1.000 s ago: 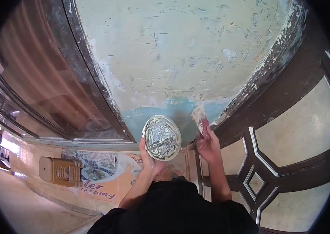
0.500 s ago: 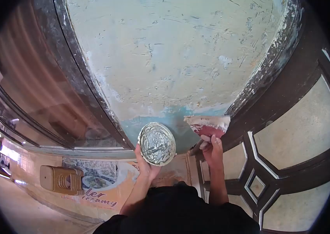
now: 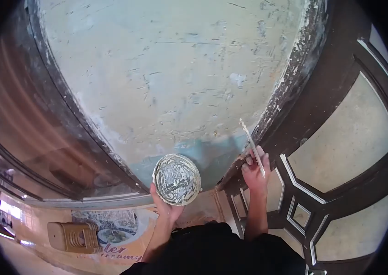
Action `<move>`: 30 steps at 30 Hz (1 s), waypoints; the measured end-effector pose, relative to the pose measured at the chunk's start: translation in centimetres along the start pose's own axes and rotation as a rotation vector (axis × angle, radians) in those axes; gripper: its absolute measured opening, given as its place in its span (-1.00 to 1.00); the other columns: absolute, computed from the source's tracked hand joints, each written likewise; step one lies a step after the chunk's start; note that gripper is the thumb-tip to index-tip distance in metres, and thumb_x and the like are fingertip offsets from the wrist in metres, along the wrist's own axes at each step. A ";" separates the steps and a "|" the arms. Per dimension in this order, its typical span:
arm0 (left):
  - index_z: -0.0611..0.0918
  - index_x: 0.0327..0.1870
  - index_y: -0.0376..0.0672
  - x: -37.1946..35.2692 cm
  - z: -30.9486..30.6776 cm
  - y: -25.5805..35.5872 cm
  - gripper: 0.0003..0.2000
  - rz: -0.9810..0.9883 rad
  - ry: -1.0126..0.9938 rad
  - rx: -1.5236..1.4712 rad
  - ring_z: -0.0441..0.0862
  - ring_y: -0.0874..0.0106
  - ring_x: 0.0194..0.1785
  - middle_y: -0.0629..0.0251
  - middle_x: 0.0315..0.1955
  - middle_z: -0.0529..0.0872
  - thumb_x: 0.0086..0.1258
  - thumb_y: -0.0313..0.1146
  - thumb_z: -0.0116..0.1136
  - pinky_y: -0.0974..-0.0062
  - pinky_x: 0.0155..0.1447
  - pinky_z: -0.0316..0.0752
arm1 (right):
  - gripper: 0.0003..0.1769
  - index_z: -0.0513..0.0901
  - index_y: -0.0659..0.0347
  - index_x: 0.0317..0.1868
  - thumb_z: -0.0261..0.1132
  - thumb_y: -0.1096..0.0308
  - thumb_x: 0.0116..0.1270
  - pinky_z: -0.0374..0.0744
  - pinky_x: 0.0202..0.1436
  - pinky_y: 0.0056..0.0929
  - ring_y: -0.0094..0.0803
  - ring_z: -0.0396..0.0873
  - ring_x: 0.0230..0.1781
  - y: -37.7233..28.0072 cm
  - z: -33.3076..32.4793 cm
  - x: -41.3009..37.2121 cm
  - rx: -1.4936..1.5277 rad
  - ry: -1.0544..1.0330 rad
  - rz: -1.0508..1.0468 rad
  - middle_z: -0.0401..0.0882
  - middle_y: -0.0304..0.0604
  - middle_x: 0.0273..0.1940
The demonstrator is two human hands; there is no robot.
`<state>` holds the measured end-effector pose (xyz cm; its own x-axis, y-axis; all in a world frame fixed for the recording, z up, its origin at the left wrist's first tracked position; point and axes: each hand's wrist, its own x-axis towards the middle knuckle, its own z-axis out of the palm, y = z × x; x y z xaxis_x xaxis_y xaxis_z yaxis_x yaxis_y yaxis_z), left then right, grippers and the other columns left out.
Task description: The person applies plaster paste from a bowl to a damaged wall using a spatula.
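Observation:
My left hand point(image 3: 167, 206) holds a round, shallow container point(image 3: 177, 179) by its lower rim, its inside smeared with grey-white putty. In my right hand point(image 3: 255, 170) is a putty knife point(image 3: 253, 145), now turned edge-on so that its wide blade shows only as a thin strip. Whitish putty clings to the blade's far end. Fingers and thumb close round its lower part, close to the dark door frame on the right. Ahead stands a scraped wall point(image 3: 171, 78), pale green-cream with gouges and patches, bluish near its lower end.
Dark panelled door point(image 3: 327, 151) with white-edged mouldings stands on the right. A dark-framed glass panel point(image 3: 42, 123) lies left. On the floor, a stack of brown plastic stools point(image 3: 72, 237) rests beside a printed sheet point(image 3: 125, 252).
My right hand has turned the putty knife from its broad face to its edge. The view has shifted, with the wall lying further left and the container slightly lower in the picture.

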<state>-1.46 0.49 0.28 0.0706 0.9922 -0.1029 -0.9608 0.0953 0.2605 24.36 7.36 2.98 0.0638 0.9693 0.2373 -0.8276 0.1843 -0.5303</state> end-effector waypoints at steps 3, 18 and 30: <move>0.29 0.38 0.02 0.7 0.2 -0.2 -0.25 -0.018 -0.009 0.001 0.35 0.12 0.32 0.19 0.30 0.38 0.27 0.32 -0.13 -0.03 0.37 0.26 | -0.66 0.44 0.14 0.18 0.06 0.25 0.48 0.57 -0.33 -0.52 -0.47 0.56 -0.19 -0.8 0.5 2.6 -0.033 -0.106 -0.054 0.60 -0.15 -0.05; 0.24 0.41 0.15 1.9 -0.1 -0.3 -0.14 0.029 -0.020 0.045 0.30 -0.03 0.34 0.17 0.36 0.28 0.13 0.46 -0.08 -0.50 0.21 0.16 | -0.89 0.48 -0.04 -0.05 0.16 0.32 0.45 0.47 -0.33 -0.62 -0.71 0.37 -0.45 1.2 -4.6 9.5 0.126 0.222 -0.045 0.43 -0.55 -0.37; 0.23 0.42 0.13 2.1 -0.3 -1.0 -0.09 -0.023 0.016 0.078 0.29 -0.02 0.35 0.17 0.36 0.28 0.09 0.51 -0.13 -0.42 0.24 0.18 | -0.92 0.54 0.10 -0.23 0.15 0.32 0.43 0.28 -0.53 -0.74 -0.73 0.37 -0.52 0.1 0.6 11.0 -0.421 0.059 -0.069 0.44 -0.44 -0.49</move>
<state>-0.44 2.42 -0.44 0.0872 0.9884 -0.1247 -0.9352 0.1243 0.3315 24.65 17.92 5.98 0.1526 0.9578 0.2437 -0.5209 0.2875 -0.8038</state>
